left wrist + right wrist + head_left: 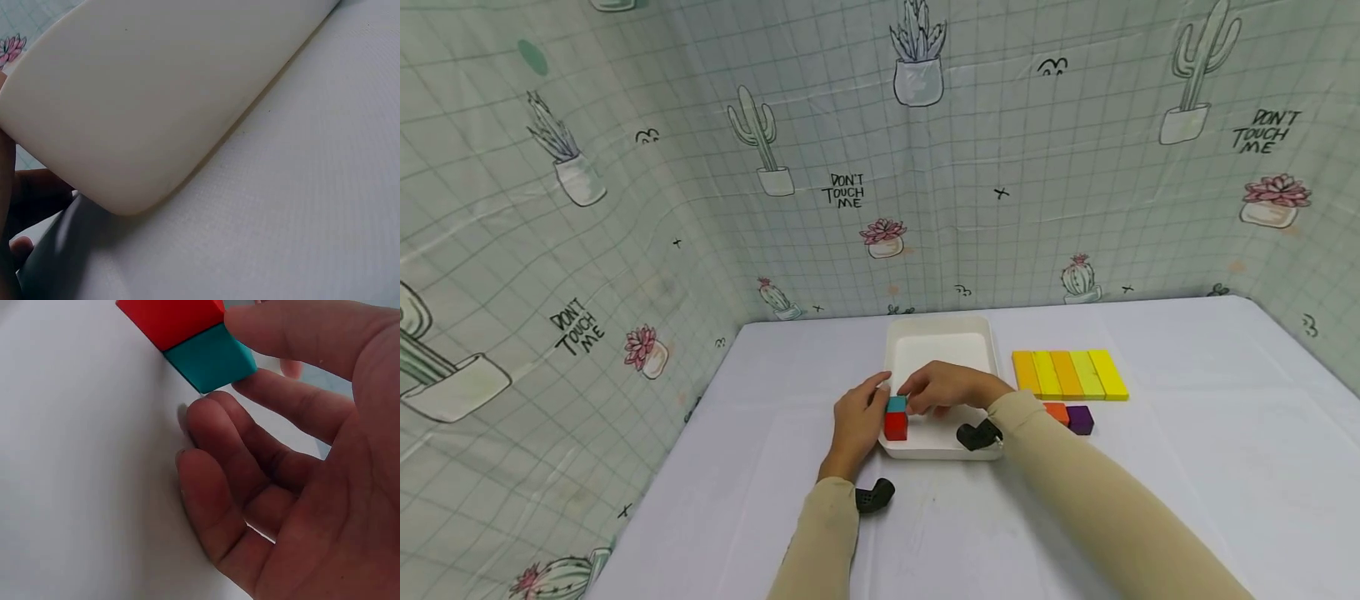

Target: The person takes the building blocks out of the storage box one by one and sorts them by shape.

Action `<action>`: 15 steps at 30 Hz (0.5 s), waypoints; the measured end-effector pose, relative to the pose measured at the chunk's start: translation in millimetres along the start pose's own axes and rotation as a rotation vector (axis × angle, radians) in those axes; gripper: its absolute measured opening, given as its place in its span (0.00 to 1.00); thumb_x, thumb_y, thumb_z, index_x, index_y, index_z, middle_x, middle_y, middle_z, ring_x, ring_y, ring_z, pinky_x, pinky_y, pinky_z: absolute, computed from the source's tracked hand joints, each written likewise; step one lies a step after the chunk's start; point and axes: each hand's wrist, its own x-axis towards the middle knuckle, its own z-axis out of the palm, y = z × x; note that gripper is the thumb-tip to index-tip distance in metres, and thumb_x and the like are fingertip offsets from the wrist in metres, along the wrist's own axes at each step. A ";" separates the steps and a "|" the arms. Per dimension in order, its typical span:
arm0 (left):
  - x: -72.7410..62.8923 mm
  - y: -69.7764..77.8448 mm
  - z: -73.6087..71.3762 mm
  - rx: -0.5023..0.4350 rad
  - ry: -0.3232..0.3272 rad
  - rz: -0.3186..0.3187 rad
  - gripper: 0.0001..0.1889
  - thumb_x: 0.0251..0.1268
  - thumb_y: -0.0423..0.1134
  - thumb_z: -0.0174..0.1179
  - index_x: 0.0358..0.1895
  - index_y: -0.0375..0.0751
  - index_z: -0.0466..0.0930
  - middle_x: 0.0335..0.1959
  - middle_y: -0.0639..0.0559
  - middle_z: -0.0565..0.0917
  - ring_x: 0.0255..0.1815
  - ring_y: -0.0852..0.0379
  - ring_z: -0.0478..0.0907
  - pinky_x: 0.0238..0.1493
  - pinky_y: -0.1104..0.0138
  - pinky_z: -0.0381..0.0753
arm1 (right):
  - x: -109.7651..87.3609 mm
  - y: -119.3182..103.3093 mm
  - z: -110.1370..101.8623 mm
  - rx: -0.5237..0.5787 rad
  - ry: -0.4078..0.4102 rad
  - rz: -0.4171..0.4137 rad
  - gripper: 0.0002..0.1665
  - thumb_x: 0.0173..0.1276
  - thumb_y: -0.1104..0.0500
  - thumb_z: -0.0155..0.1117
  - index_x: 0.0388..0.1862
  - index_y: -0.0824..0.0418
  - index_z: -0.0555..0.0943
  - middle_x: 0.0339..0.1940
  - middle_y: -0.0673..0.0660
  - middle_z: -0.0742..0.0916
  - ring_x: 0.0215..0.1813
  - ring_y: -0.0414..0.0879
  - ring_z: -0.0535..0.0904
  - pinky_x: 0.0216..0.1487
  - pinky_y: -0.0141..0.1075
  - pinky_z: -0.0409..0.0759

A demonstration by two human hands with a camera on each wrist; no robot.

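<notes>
A teal cube [897, 404] and a red cube [896, 427] sit against each other at the left side of the white tray [940, 451]. My right hand [951, 387] reaches over the tray and pinches the teal cube between thumb and forefinger. In the right wrist view the teal cube [212, 359] meets the red cube [172, 322], and the other fingers curl loosely below. My left hand [857, 421] grips the tray's left wall, thumb near the cubes. The left wrist view shows the tray's outer wall [144, 94], with the hand partly out of frame.
Right of the tray lie several yellow and orange blocks [1070, 375] in a row. Nearer me are an orange cube [1057, 412], partly behind the right sleeve, and a purple cube [1080, 421]. A patterned cloth [970, 167] hangs behind the white table [790, 400].
</notes>
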 end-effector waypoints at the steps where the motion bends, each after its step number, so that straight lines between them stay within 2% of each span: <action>1: -0.1 -0.1 0.1 0.000 -0.001 0.003 0.19 0.78 0.47 0.49 0.65 0.54 0.80 0.40 0.54 0.85 0.46 0.51 0.77 0.56 0.52 0.76 | 0.4 0.5 0.4 -0.007 0.004 -0.003 0.21 0.64 0.58 0.68 0.56 0.58 0.85 0.38 0.52 0.85 0.40 0.47 0.78 0.40 0.38 0.82; 6: -0.8 0.5 -0.4 -0.002 0.003 -0.002 0.19 0.77 0.47 0.51 0.64 0.53 0.80 0.42 0.53 0.86 0.47 0.52 0.77 0.55 0.53 0.76 | 0.6 -0.2 1.8 -0.007 0.006 -0.013 0.16 0.65 0.57 0.68 0.52 0.56 0.87 0.34 0.52 0.84 0.35 0.46 0.77 0.35 0.36 0.80; 15: -0.8 0.3 -1.3 0.004 0.002 0.002 0.19 0.77 0.46 0.51 0.64 0.53 0.81 0.44 0.51 0.86 0.48 0.51 0.77 0.55 0.52 0.76 | 2.0 3.4 3.7 -0.016 0.057 -0.002 0.16 0.64 0.60 0.67 0.51 0.56 0.87 0.33 0.52 0.85 0.35 0.46 0.78 0.35 0.37 0.81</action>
